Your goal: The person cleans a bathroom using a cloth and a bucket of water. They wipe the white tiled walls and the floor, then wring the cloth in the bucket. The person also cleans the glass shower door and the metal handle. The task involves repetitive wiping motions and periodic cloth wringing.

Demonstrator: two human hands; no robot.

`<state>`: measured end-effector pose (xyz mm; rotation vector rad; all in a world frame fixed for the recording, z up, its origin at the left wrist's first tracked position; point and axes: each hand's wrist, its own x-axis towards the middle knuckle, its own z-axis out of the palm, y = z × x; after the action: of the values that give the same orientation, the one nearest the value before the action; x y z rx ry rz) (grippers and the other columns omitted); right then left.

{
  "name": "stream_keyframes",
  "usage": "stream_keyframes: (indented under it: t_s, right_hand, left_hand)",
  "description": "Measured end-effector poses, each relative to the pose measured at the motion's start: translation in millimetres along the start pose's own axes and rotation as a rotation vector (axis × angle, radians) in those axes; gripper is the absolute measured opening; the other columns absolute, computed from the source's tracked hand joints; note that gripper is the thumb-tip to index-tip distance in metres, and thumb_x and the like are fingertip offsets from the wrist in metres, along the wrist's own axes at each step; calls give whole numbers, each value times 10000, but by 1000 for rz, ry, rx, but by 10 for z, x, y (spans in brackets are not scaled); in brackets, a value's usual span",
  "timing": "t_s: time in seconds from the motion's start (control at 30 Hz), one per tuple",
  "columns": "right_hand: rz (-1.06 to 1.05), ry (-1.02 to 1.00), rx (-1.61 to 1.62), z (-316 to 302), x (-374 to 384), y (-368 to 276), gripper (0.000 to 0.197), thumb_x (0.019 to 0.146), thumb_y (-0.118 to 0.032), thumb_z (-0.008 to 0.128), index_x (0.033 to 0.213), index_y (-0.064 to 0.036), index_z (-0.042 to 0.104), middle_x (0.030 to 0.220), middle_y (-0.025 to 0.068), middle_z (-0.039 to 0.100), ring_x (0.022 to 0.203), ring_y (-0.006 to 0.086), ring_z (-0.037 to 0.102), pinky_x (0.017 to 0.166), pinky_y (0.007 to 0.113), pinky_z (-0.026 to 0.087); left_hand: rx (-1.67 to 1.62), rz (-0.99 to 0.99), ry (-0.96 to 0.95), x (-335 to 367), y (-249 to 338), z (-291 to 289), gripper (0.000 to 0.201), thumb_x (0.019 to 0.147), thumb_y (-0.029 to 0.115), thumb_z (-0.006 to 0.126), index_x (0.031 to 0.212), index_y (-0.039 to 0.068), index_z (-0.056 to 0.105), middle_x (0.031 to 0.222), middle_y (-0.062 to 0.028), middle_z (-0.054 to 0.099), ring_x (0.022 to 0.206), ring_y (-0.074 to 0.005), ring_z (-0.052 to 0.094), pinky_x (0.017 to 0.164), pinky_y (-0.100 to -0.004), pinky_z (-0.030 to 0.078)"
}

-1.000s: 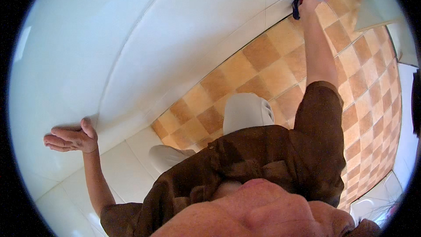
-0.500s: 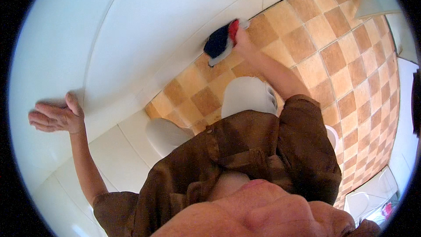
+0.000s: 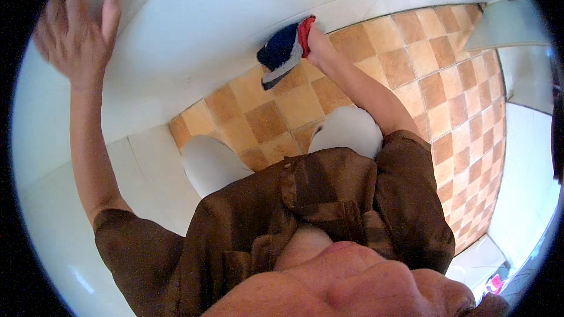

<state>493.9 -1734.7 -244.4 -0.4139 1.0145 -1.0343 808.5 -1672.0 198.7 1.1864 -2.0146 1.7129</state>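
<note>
The right hand (image 3: 317,44) is gripping a blue-red cloth (image 3: 285,50) against the white wall (image 3: 194,29); the left hand (image 3: 73,29) is pressing there, fingers spread.

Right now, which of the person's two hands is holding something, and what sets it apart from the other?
The right hand grips a blue, red and grey cloth low against the white wall. The left hand is open and empty, raised at that wall.

My soft cloth rag (image 3: 286,50) meets a glossy, smooth white wall (image 3: 194,35); matt orange tiled floor (image 3: 364,53); my shirt (image 3: 282,217) is slightly shiny brown fabric.
</note>
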Motion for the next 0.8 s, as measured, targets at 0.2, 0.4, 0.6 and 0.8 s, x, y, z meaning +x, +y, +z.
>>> stream_keyframes:
  t_s: [0.2, 0.4, 0.6, 0.8]
  right_hand:
    - [-389, 176, -189, -74, -689, -1384, 349, 1005, -438, 464, 947, -126, 607, 804, -18, 578, 734, 133, 525, 692, 320, 436]
    - [-690, 342, 35, 557, -454, -1300, 245, 910, -275, 539, 1037, -68, 509, 921, 66, 586, 861, 181, 569, 726, 343, 477]
    - [-677, -35, -648, 1027, -765, -118, 333, 850, -269, 580, 1048, -2, 561, 939, 101, 627, 843, 184, 598, 699, 344, 498]
    - [-677, 383, -572, 195, -424, -1201, 173, 871, -191, 572, 820, -33, 624, 731, 61, 628, 622, 177, 614, 555, 350, 520]
  left_hand:
    - [-230, 190, 124, -303, 318, -367, 535, 858, 178, 618, 1354, 21, 491, 1437, -173, 459, 1350, -304, 421, 1141, -431, 284]
    - [-780, -319, -231, -1669, 995, -935, 569, 811, 125, 644, 1364, 85, 521, 1449, -128, 485, 1378, -332, 397, 1134, -475, 269]
    - [-1005, -620, -402, -2379, 1487, -849, 562, 832, 93, 630, 1377, 65, 495, 1416, -143, 505, 1346, -347, 426, 1123, -448, 317]
    - [-1072, -805, -622, -2737, 1457, -924, 533, 888, 137, 615, 1402, 88, 481, 1414, -145, 508, 1327, -316, 451, 1111, -399, 342]
